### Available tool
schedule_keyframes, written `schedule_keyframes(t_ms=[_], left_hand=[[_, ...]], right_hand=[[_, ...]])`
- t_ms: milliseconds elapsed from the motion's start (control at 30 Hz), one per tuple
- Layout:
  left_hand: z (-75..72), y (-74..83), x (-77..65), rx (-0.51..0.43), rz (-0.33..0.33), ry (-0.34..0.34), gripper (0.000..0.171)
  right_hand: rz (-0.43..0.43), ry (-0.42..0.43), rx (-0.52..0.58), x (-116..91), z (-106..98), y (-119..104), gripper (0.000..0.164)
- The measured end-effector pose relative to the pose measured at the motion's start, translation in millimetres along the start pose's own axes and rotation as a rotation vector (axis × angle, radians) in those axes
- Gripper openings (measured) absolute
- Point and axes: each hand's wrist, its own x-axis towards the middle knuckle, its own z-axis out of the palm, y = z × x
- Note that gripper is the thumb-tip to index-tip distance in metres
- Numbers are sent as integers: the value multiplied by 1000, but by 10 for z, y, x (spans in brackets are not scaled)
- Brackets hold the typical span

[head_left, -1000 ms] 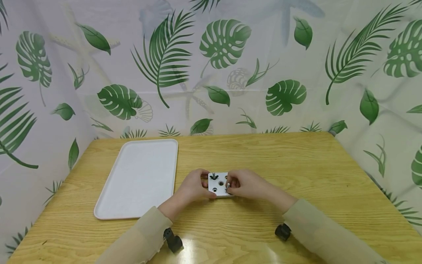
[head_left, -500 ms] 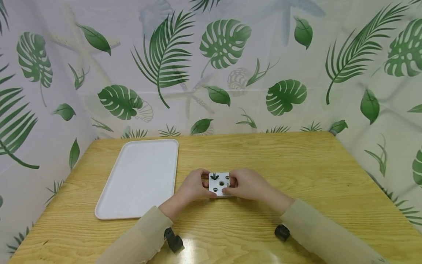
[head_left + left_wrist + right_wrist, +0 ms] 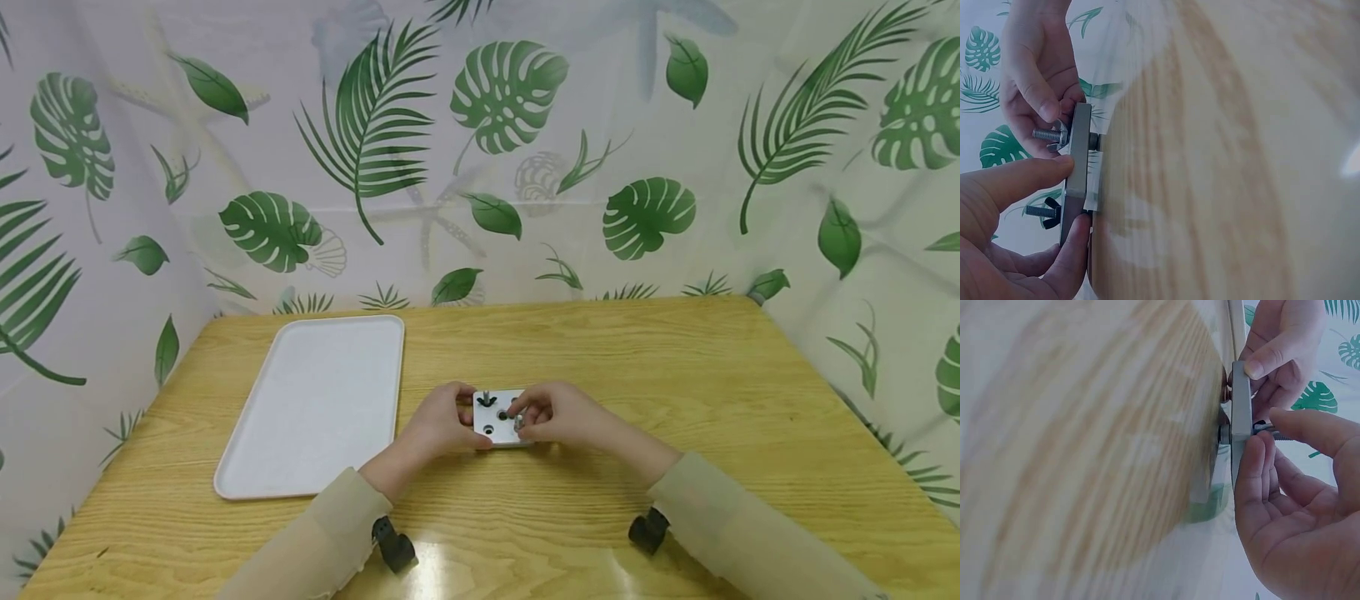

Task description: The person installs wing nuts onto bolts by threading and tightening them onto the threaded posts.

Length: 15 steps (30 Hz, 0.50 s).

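Observation:
A square silver metal plate (image 3: pixel 503 431) with several holes lies in front of me. My left hand (image 3: pixel 441 423) grips its left side, thumb at the near edge and fingers at the far one. Out of the plate's far left corner stands a bolt with a black wing nut (image 3: pixel 1052 213). A second bolt, at the near right, carries a silver wing nut (image 3: pixel 1060 135). My right hand (image 3: pixel 561 413) pinches this silver wing nut between thumb and fingers. Seen edge-on in the right wrist view, the plate (image 3: pixel 1242 403) has the bolt heads poking out underneath.
A white rectangular tray (image 3: pixel 318 400) lies on the wooden table (image 3: pixel 637 358) to the left of my hands. Behind the table hangs a leaf-patterned cloth (image 3: pixel 420 167), which also covers both sides.
The right hand's fingers have turned about the near right bolt, first closing over it, then spreading so that its tip shows again. The left hand and plate stay nearly in place.

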Motion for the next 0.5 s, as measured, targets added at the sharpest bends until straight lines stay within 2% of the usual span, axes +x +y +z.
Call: schedule_keyframes(t_ms=[267, 400, 500], left_hand=[[0, -1, -2, -8, -1, 1, 78], [-1, -3, -3, -9, 7, 0, 78], [-1, -8, -1, -12, 13, -2, 78]], right_hand=[[22, -7, 22, 9, -11, -5, 26], [55, 41, -5, 28, 20, -4, 23], [83, 92, -66, 47, 59, -6, 21]])
